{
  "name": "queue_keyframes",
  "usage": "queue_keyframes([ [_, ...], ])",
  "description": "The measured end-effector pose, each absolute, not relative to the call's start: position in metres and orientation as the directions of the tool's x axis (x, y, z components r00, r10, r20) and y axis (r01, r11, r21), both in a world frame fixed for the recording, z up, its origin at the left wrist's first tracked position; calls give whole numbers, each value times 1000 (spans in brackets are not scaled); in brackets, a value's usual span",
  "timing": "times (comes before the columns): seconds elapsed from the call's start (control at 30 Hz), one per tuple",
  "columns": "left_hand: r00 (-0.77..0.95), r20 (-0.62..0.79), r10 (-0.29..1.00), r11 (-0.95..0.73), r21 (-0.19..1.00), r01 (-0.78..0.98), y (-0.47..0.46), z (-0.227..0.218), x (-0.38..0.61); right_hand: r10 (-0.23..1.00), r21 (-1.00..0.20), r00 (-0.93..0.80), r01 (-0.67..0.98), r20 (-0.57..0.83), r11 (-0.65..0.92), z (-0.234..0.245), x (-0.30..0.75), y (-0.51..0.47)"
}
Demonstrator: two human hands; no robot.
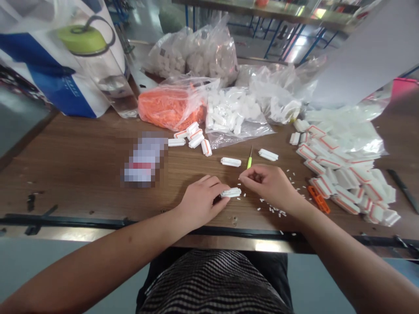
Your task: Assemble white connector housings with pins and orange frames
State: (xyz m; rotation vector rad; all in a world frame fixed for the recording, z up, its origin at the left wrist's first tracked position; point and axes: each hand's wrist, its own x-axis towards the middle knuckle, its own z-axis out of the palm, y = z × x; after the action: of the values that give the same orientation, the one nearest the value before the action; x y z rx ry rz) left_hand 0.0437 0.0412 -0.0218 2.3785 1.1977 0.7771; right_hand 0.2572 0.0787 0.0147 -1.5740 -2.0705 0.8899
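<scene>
My left hand (204, 198) grips the left end of a white plastic connector housing (233, 192), which lies low over the table with a row of small slots on top. Just to its right, my right hand (266, 183) has its thumb and forefinger pinched; whatever sits between the fingertips is too small to make out. Tiny white pieces (276, 211) lie scattered below and beside the right hand. Beyond the hands are a yellow-green handled screwdriver (249, 162) and two loose white housings, one on the left (231, 162) and one on the right (268, 155).
On the right spreads a pile of white housings with orange strips (347, 174), an orange part (318, 199) and a dark blade-like tool (403, 189). Bags of orange parts (170, 107) and white parts (232, 109) stand behind. A green-lidded bottle (108, 83) is at left.
</scene>
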Motion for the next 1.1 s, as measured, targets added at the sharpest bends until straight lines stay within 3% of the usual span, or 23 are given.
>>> queue_keyframes([
  [0.1,490,312,814,-576,544,610,41,-22,43,917,-740,-392,639,-78,211,18,258,60],
  [0.47,488,333,807,-587,546,597,41,-22,44,900,-634,-427,673,87,380,4,256,53],
  [0.57,487,324,811,-581,548,602,42,-23,44,854,-538,-490,679,176,501,4,256,50],
  [0.73,487,324,811,-580,555,596,41,-23,43,732,-272,-608,680,308,680,7,257,45],
  [0.87,485,317,815,-574,561,597,41,-22,43,696,-225,-604,671,388,707,8,257,41],
  [1.0,476,332,814,-576,564,592,41,-22,43,663,-140,-646,668,379,731,7,255,38],
  [1.1,483,328,812,-578,566,587,41,-21,43,719,-254,-611,676,330,691,9,258,42],
])
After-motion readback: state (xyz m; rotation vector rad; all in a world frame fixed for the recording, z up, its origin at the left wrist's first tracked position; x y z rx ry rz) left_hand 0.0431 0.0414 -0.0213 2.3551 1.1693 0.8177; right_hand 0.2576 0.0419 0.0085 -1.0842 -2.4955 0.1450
